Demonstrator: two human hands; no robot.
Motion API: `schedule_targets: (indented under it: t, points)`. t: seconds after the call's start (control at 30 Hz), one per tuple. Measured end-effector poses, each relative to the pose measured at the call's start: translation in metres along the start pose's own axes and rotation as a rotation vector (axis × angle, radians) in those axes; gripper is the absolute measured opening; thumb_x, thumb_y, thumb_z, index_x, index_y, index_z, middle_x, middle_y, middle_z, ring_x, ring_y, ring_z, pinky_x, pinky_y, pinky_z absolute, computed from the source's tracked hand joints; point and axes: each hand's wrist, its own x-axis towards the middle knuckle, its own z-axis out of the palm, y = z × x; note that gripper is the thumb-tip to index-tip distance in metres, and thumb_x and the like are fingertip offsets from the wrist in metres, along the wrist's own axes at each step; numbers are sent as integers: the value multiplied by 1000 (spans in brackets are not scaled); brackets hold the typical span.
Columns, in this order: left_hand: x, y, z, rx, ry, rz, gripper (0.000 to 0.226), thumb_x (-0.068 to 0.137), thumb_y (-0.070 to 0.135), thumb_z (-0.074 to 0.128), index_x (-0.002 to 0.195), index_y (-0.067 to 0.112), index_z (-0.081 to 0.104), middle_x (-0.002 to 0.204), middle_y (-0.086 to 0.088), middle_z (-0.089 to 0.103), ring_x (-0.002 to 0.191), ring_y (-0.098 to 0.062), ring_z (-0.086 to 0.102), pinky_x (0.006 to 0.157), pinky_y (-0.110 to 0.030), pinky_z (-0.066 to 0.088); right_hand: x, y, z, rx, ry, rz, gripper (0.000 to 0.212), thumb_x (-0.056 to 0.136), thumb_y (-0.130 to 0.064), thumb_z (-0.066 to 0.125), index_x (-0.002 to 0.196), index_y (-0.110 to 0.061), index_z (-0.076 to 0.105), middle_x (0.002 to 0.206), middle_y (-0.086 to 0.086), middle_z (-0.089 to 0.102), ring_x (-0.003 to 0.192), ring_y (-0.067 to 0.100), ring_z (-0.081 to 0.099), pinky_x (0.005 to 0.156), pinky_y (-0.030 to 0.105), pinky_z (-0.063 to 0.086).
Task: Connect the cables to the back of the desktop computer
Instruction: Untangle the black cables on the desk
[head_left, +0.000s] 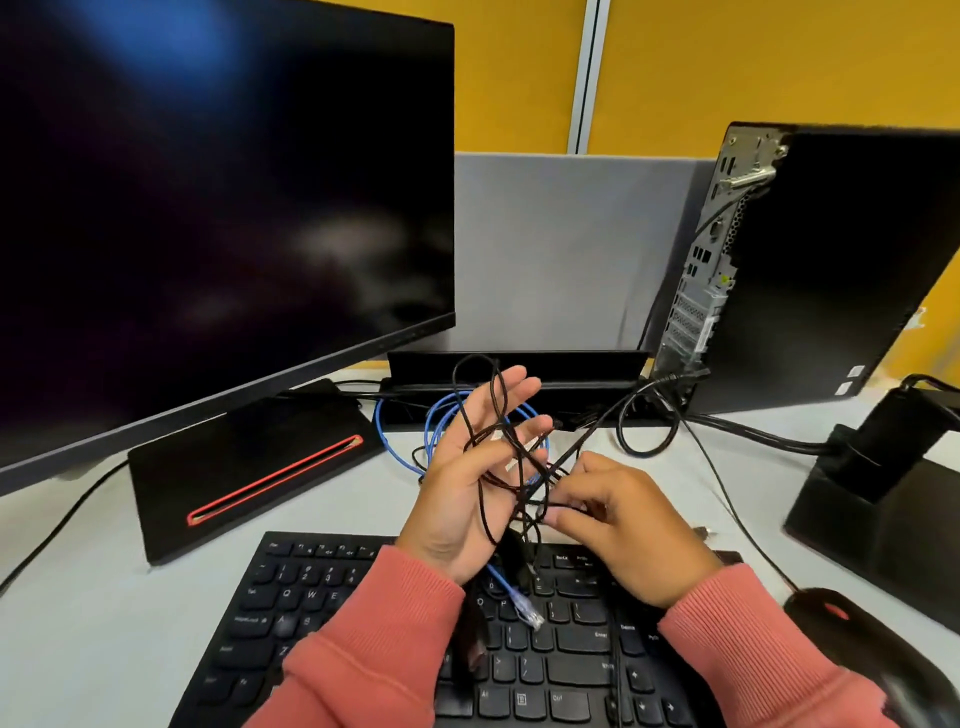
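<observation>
Standing dark and switched off, a large monitor (218, 208) fills the space above and to the left of a black keyboard (363, 623), which lies at the near edge of a pale desk (93, 613). Behind the keyboard and to its right, a black desktop computer (831, 270) stands upright, its metal back panel of ports (698, 291) turned toward the keyboard. One black cable already runs from the foot of that panel down toward the hands. Just above the keyboard's far edge, the left hand (467, 488) is open, palm up, fingers spread, with a tangle of thin black cables (498, 457) draped loosely over and between its fingers. Touching the same tangle, the right hand (628, 525) pinches a black strand between thumb and fingertips. A blue cable (441, 421) coils behind the left hand, and its clear plug (530, 616) dangles below the palm over the keys. A black mouse (852, 639) sits right of the keyboard.
</observation>
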Motion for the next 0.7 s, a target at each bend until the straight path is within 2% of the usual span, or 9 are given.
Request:
schedule_targets:
  t: [0.13, 0.2, 0.27, 0.3, 0.37, 0.43, 0.53, 0.7]
  points:
    - [4, 1, -8, 82, 41, 1, 59, 87, -8, 54, 141, 15, 60, 144, -8, 62, 109, -21, 66, 90, -35, 51, -5, 7, 10, 196, 202, 29, 15, 89, -23, 77, 79, -34, 81, 69, -11, 62, 66, 7, 57, 64, 16, 40]
    - [6, 1, -12, 37, 11, -16, 64, 83, 0, 51, 146, 14, 56, 149, -7, 58, 114, -24, 66, 94, -37, 51, -5, 12, 10, 262, 289, 72, 13, 88, -24, 77, 81, -33, 83, 70, -7, 68, 67, 9, 62, 65, 24, 47]
    - [6, 1, -13, -30, -41, -42, 68, 83, 3, 49, 150, 13, 50, 153, -5, 54, 124, -31, 64, 105, -43, 49, -6, 16, 8, 305, 341, 104, 11, 88, -23, 77, 82, -31, 83, 75, 0, 73, 75, 20, 67, 72, 36, 52]
    - [5, 1, -13, -38, -61, -48, 69, 83, 3, 53, 152, 13, 48, 155, -4, 52, 128, -33, 62, 110, -44, 49, -7, 17, 8, 312, 346, 115, 11, 88, -23, 78, 83, -31, 83, 76, 2, 73, 77, 23, 68, 74, 38, 52]
    - [6, -3, -10, 20, -64, -54, 65, 88, 2, 61, 151, 14, 48, 155, 1, 53, 131, -33, 61, 110, -40, 50, -8, 18, 8, 286, 334, 120, 10, 88, -23, 78, 83, -30, 82, 75, -3, 72, 73, 20, 66, 71, 38, 52]
    - [6, -6, -6, 100, -47, -57, 57, 94, 5, 63, 149, 13, 51, 153, 2, 55, 131, -33, 62, 107, -36, 52, -9, 18, 10, 227, 317, 108, 8, 87, -23, 79, 84, -30, 82, 74, -10, 70, 67, 13, 62, 66, 30, 50]
    - [5, -8, -5, 202, -23, -50, 48, 95, 9, 67, 142, 10, 58, 147, -3, 60, 131, -33, 62, 110, -39, 49, -9, 15, 11, 167, 328, 90, 6, 84, -25, 81, 86, -31, 81, 75, -17, 69, 68, 10, 61, 63, 22, 48]
    - [3, -10, -3, 401, -4, 12, 40, 90, 11, 69, 130, 9, 66, 136, -4, 68, 122, -30, 67, 105, -37, 54, -12, 6, 8, 267, 319, 80, 30, 80, -14, 84, 90, -40, 74, 78, -13, 71, 66, 10, 63, 66, 27, 56]
